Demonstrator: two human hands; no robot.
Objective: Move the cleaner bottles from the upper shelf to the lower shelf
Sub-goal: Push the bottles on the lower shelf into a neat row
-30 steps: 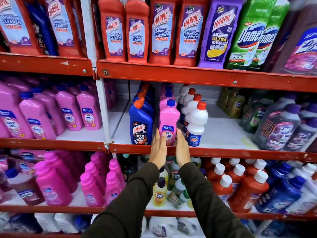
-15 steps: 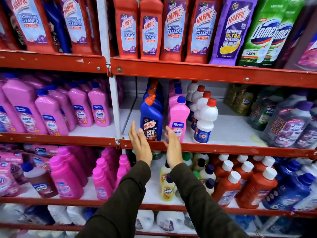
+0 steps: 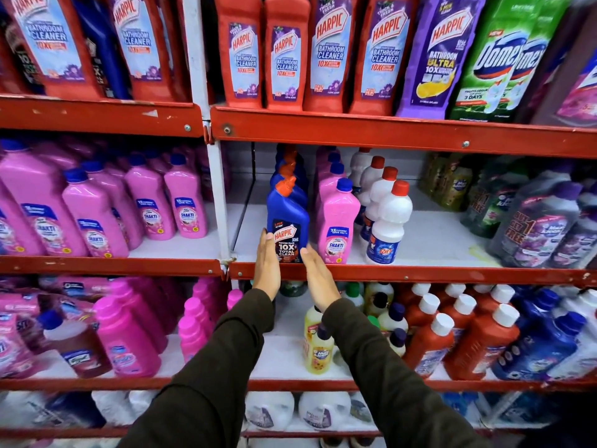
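Note:
A blue Harpic bottle [image 3: 287,218] with an orange cap stands at the front edge of the middle shelf [image 3: 420,273], first in a row of the same bottles. My left hand [image 3: 267,265] lies flat against its lower left side. My right hand [image 3: 318,276] presses its lower right side, so the bottle is clasped between both hands. A pink Shakti bottle [image 3: 337,221] stands just right of it, touching my right fingers. The lower shelf [image 3: 281,357] below has a bare white patch under my forearms.
White red-capped bottles [image 3: 389,221] line up right of the pink one. Red Harpic bottles [image 3: 326,53] fill the top shelf. Pink bottles [image 3: 151,202] crowd the left bay. Yellow [image 3: 318,350] and red-brown bottles [image 3: 429,334] stand on the lower shelf. A white upright post [image 3: 219,202] divides the bays.
My hands left the pink Shakti bottle, shifted left and now close in on the blue Harpic bottle. The view has moved closer to the shelf.

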